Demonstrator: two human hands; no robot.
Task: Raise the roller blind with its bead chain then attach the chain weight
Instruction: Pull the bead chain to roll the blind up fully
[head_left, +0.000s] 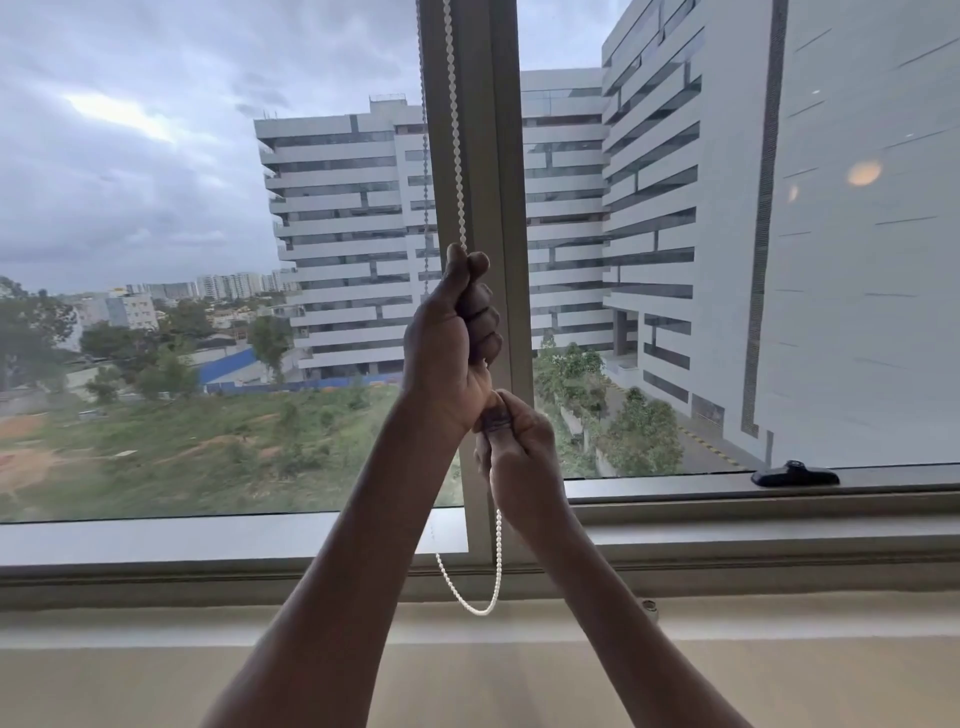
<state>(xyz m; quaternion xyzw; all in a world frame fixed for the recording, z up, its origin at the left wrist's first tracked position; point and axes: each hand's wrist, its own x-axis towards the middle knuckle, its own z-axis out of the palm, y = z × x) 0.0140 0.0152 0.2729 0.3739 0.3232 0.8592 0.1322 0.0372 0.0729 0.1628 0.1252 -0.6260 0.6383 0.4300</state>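
Note:
A white bead chain (456, 156) hangs in front of the grey window mullion (493, 182) and runs out of the top of the view. My left hand (452, 332) is fisted around the chain at mid height. Just below it, my right hand (519, 452) is closed on the chain, with a small dark piece (496, 418) showing between thumb and fingers; I cannot tell what it is. Below my right hand the chain's loop (480, 608) dangles free above the sill. The roller blind itself is out of view.
A black window handle (795, 475) lies on the lower frame at the right. A wide beige sill (156, 675) runs across the bottom. Behind the glass (156, 208) are office buildings, trees and a cloudy sky.

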